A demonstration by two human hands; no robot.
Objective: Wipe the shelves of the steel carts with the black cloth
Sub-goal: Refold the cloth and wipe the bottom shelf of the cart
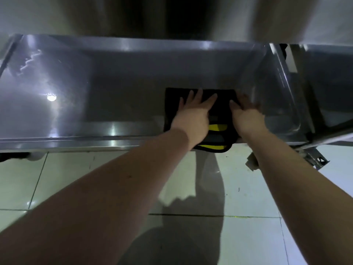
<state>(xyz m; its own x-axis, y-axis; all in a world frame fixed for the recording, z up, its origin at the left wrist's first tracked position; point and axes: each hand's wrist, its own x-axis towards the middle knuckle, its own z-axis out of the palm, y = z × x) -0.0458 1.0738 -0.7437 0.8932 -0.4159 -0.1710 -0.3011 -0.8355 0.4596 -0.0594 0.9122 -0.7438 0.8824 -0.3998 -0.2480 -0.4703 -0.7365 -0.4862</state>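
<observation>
while both hands press flat, black cloth covers steel shelf.

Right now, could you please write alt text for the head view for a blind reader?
Left hand and right hand press a black cloth with yellow stripes flat on a steel cart shelf, near its right end; the cloth's near edge overhangs the tiled floor.

A steel cart shelf with a raised rim sits low above a pale tiled floor. A black cloth with yellow stripes lies flat on the shelf, its near end hanging over the front rim. Far left of the cloth, the steel reflects a bright light spot. Right of the cloth stands a second steel shelf.
</observation>
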